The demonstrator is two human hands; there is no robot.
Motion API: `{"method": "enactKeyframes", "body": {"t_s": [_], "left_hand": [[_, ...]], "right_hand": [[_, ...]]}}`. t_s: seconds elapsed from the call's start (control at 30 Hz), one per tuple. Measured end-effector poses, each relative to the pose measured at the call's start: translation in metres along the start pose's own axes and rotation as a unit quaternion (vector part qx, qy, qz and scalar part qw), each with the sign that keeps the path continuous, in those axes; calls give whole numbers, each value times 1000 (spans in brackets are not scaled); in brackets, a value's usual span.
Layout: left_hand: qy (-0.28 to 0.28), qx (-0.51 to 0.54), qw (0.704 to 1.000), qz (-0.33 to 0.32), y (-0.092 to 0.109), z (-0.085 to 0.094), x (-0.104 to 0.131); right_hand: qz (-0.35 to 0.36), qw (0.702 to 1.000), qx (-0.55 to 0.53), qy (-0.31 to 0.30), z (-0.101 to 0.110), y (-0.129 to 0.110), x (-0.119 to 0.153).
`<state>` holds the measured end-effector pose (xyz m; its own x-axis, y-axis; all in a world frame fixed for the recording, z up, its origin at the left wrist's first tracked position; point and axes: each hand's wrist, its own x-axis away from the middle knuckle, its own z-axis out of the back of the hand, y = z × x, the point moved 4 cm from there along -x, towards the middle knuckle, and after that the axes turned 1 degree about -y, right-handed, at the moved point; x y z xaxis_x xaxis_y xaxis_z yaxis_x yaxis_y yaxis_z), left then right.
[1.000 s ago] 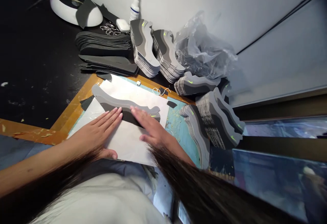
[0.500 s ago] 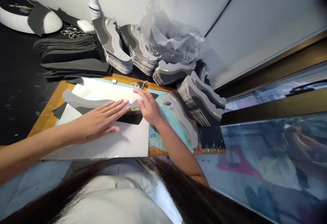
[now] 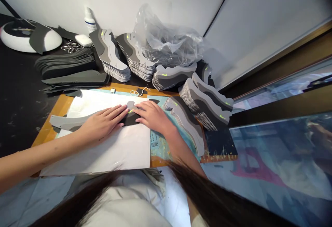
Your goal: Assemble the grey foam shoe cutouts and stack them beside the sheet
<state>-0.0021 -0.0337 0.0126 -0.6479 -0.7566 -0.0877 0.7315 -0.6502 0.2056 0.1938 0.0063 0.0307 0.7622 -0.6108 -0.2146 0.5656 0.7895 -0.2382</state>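
A grey and black shoe-upper piece (image 3: 66,121) with a small yellow-green logo lies on white paper (image 3: 129,147) over a wooden board. My left hand (image 3: 102,123) rests flat across its middle, fingers stretched toward the logo. From the right, my right hand (image 3: 153,116) lies palm down on the piece's right end, fingers stretched out, their tips beside the logo. Both palms are hidden. A stack of similar grey pieces (image 3: 185,121) sits right of my right hand on light blue paper (image 3: 162,140).
Behind the board are dark strips (image 3: 75,76), stacked grey pieces (image 3: 115,66) and a clear plastic bag (image 3: 168,44). More stacks (image 3: 204,102) stand at the right. White string (image 3: 134,93) lies near the board's back edge. A white bottle (image 3: 90,21) stands by the wall.
My right hand has come down onto the piece's right end, its fingers now level. The piece has shifted and turned slightly, its left end lower and farther left. The camera view has shifted a little.
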Motion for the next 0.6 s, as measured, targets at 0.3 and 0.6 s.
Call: {"method": "enactKeyframes", "body": {"t_s": [0.3, 0.6], "left_hand": [[-8, 17, 999, -39, -9, -2, -4], [-19, 23, 999, -31, -9, -7, -3]], "right_hand": [[-12, 999, -27, -23, 7, 0, 0], [-33, 998, -36, -25, 12, -5, -2]]}}
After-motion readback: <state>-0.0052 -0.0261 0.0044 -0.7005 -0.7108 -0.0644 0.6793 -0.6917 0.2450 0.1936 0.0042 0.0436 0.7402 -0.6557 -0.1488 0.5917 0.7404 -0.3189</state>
